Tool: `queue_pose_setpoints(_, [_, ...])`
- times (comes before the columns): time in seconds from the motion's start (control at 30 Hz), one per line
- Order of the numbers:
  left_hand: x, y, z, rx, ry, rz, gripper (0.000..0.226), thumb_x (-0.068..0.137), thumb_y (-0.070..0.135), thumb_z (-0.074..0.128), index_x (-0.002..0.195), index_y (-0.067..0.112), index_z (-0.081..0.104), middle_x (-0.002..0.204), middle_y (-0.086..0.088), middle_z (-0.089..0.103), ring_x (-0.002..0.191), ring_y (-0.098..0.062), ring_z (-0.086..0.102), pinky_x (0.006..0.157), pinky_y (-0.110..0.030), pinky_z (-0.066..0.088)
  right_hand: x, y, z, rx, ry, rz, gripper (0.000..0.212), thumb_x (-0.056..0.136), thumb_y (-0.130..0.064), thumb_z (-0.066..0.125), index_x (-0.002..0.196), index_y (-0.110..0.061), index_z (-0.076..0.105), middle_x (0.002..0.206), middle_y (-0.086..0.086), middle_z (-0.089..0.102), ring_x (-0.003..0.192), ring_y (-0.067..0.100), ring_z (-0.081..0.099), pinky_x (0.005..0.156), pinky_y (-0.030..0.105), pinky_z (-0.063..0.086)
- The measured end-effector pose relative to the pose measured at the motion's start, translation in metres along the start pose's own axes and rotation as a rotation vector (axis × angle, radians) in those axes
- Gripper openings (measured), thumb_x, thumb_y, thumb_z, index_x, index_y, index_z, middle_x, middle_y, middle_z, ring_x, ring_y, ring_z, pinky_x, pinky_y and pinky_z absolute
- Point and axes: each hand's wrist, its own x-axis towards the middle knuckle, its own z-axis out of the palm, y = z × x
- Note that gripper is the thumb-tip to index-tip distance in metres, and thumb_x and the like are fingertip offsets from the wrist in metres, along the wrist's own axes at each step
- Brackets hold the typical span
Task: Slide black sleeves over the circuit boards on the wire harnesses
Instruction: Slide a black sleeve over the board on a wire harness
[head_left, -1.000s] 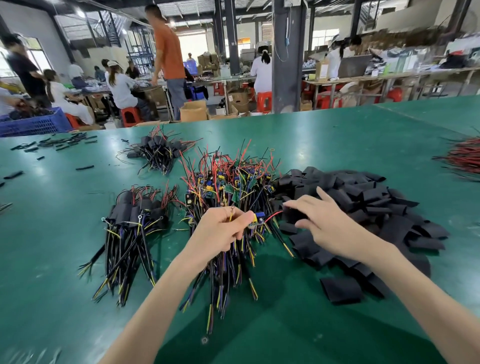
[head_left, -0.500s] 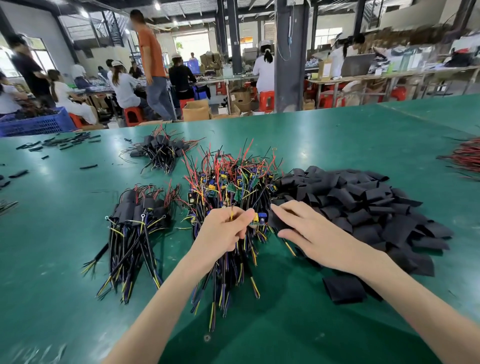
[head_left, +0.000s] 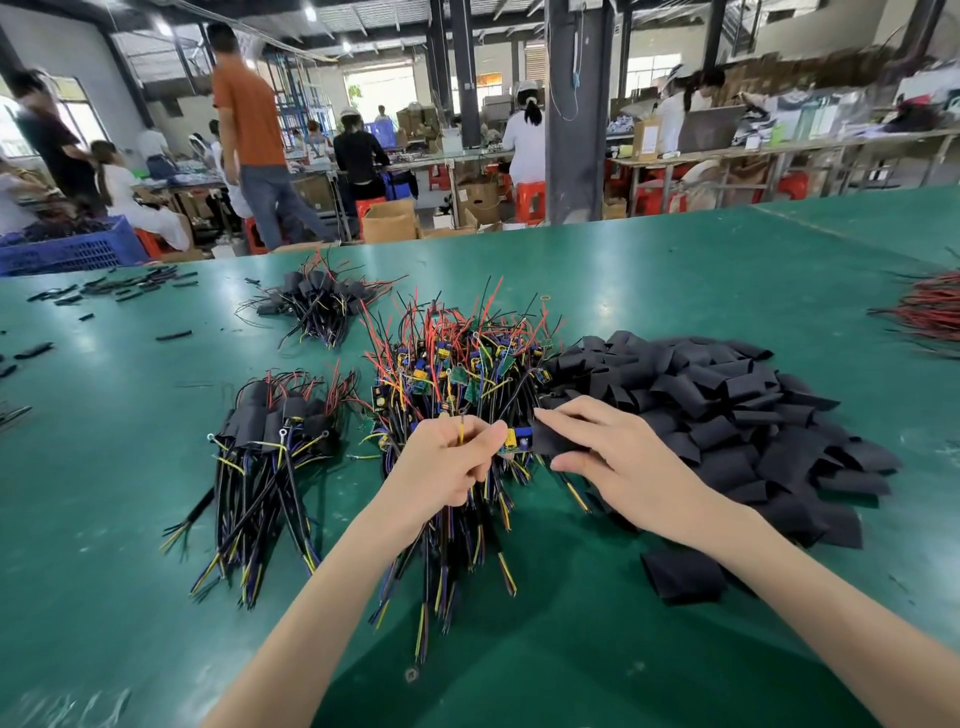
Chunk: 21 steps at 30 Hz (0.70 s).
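Observation:
A heap of bare wire harnesses (head_left: 457, 374) with small circuit boards lies at the table's middle. My left hand (head_left: 447, 462) grips one harness, its circuit board (head_left: 517, 441) sticking out to the right of my thumb. My right hand (head_left: 608, 457) pinches a flat black sleeve (head_left: 553, 439) whose left end meets that board. A large pile of black sleeves (head_left: 727, 410) spreads out to the right. Harnesses with sleeves on them (head_left: 275, 431) lie in a bundle to the left.
A second sleeved bundle (head_left: 317, 304) lies further back. Loose black pieces (head_left: 130, 286) are scattered at the far left, near a blue crate (head_left: 67, 252). Red wires (head_left: 930, 312) lie at the right edge. A single sleeve (head_left: 680, 574) lies near my right forearm. People work at benches behind.
My right hand has drawn a black sleeve leftward from the pile to the board in my left hand. My left hand has stayed put on its harness.

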Motion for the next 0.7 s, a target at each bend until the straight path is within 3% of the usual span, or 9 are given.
queue_pose_setpoints(0.2, [-0.0018,-0.0019,0.002,0.03,-0.029,0.009,0.037,0.094,0.028,0.058,0.057,0.023,0.056,0.051,0.002,0.046,0.04,-0.008,0.022,0.038,-0.016,0.02,-0.001,-0.0031,-0.0016,0.046,-0.031,-0.016,0.045,0.085,-0.006,0.065,0.13,-0.007,0.055,0.116,0.0,0.056,0.099,0.014,0.052,0.09,0.024,0.04])
queue_pose_setpoints(0.33, [-0.0023,-0.0039,0.0042,0.1,-0.017,0.035,0.03,0.093,0.029,0.059,0.065,0.019,0.057,0.05,0.003,0.05,0.038,-0.007,0.026,0.038,-0.017,0.023,-0.0014,-0.0058,-0.0005,0.036,-0.053,-0.061,0.045,0.084,-0.006,0.066,0.127,-0.006,0.057,0.113,0.001,0.057,0.089,0.004,0.045,0.084,0.009,0.032])
queue_pose_setpoints(0.5, [-0.0021,-0.0063,0.0051,0.09,0.012,0.063,0.016,0.094,0.023,0.057,0.083,0.012,0.06,0.058,0.006,0.059,0.043,-0.009,0.033,0.038,-0.02,0.029,-0.0008,-0.0043,0.0014,0.049,0.016,-0.023,0.043,0.083,-0.006,0.067,0.126,-0.007,0.058,0.113,-0.001,0.058,0.1,0.014,0.053,0.091,0.019,0.037])
queue_pose_setpoints(0.7, [-0.0021,-0.0082,0.0016,0.067,0.016,0.116,0.017,0.092,0.012,0.059,0.075,0.014,0.06,0.061,0.003,0.063,0.047,-0.013,0.037,0.039,-0.022,0.035,-0.0016,-0.0031,0.0028,0.042,0.018,-0.038,0.044,0.082,-0.005,0.068,0.126,-0.007,0.058,0.114,0.001,0.059,0.101,0.014,0.053,0.093,0.02,0.037])
